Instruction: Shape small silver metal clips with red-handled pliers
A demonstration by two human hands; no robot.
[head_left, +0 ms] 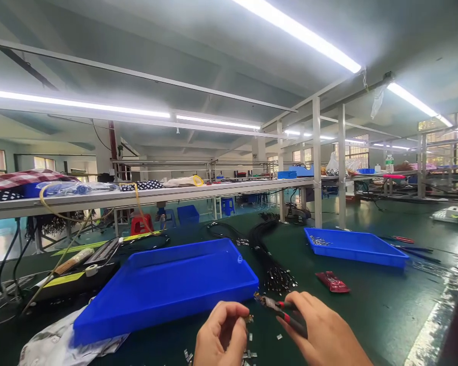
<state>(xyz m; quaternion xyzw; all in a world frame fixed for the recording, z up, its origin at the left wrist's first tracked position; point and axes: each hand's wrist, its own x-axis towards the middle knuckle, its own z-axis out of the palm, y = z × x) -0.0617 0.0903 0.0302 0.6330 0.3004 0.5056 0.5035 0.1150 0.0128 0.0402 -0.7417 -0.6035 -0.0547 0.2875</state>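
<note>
My left hand is closed in a pinch on a small brass-coloured metal part, mostly hidden by the fingertips. Wrapped in my right hand is a pair of pliers with black and red handles. Its jaws point left toward the blue tray, a little above my left fingertips and apart from them. Small silver metal pieces lie scattered on the green worktop beneath both hands. Just beyond the pliers ends a bundle of black cables with small metal tips.
A large blue tray stands left of centre, partly over a white plastic bag. At right are a smaller blue tray with metal pieces, a red packet and some hand tools. A brush lies at left, below a shelf.
</note>
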